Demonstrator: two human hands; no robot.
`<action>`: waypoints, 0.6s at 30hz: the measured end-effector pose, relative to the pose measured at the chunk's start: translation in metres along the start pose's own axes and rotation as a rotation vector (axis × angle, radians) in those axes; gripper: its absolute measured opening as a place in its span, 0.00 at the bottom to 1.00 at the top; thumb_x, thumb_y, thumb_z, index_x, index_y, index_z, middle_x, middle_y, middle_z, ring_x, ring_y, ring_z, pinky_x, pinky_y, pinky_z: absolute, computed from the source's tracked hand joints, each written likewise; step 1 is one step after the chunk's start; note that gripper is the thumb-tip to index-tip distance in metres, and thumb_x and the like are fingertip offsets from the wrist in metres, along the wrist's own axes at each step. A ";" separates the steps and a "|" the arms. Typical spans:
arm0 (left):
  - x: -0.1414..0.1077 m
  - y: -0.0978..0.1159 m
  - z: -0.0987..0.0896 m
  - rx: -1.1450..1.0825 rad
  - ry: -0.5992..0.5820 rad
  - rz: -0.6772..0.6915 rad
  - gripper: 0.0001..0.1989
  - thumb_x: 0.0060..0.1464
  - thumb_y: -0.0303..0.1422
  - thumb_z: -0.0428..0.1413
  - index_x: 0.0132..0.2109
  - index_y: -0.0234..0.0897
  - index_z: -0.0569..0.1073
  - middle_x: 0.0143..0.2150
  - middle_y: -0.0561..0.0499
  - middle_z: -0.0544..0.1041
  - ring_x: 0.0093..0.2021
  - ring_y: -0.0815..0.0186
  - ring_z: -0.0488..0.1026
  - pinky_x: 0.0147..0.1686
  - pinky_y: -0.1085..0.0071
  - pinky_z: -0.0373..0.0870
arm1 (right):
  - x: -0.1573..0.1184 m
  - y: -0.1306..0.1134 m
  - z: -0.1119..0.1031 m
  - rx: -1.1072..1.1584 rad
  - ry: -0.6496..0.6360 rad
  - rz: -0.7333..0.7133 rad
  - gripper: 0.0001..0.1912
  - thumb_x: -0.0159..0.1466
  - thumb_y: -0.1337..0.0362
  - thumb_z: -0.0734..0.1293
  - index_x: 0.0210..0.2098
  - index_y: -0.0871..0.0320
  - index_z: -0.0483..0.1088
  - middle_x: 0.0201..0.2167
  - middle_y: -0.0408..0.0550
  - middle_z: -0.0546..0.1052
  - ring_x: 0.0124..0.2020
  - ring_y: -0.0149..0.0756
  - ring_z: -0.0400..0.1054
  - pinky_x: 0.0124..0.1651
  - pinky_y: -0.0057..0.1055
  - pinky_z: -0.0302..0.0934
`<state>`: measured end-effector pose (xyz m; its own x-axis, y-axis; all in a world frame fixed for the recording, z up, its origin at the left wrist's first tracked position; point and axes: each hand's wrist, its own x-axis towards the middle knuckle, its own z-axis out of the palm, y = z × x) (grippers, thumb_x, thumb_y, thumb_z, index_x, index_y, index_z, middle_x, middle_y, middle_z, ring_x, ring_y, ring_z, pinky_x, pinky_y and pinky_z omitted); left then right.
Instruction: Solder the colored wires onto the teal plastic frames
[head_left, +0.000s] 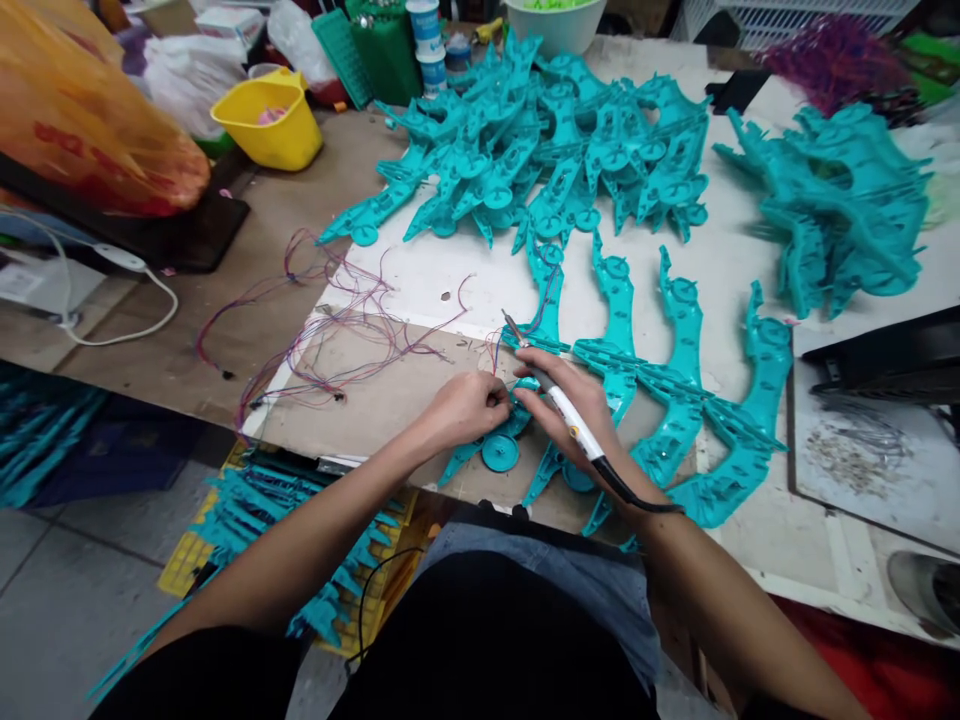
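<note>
My right hand [574, 395] grips a soldering iron [585, 438] with a white and grey handle. Its metal tip points up and to the left, and its black cable runs back along my forearm. Close beside it, my left hand [474, 408] is closed in a pinch over a teal plastic part [500, 453] with a round disc. What the left fingers hold is hidden. Thin red and blue wires [495, 352] rise just above those fingertips. More teal plastic parts [681, 350] lie in a row to the right, partly overlapping.
Loose red and blue wires [352, 345] spread across the table on the left. Behind are a big heap of teal parts [487, 150] and a smaller stack [840, 210]. A yellow container [274, 125] stands back left. At right lies a board with metal bits [855, 450].
</note>
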<state>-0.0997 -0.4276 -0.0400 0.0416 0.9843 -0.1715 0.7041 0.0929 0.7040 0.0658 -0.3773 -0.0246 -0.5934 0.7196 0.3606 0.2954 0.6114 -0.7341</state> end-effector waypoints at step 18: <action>-0.007 0.009 -0.004 -0.411 0.041 -0.100 0.10 0.50 0.38 0.56 0.31 0.34 0.74 0.26 0.53 0.73 0.25 0.70 0.67 0.25 0.75 0.62 | -0.023 -0.012 -0.016 -0.087 0.136 0.037 0.14 0.65 0.62 0.65 0.50 0.54 0.72 0.40 0.48 0.78 0.41 0.36 0.71 0.47 0.34 0.66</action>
<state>-0.0966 -0.4329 -0.0298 -0.0462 0.9718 -0.2312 0.3618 0.2321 0.9029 0.0880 -0.3953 -0.0147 -0.4755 0.7766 0.4134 0.3823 0.6056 -0.6979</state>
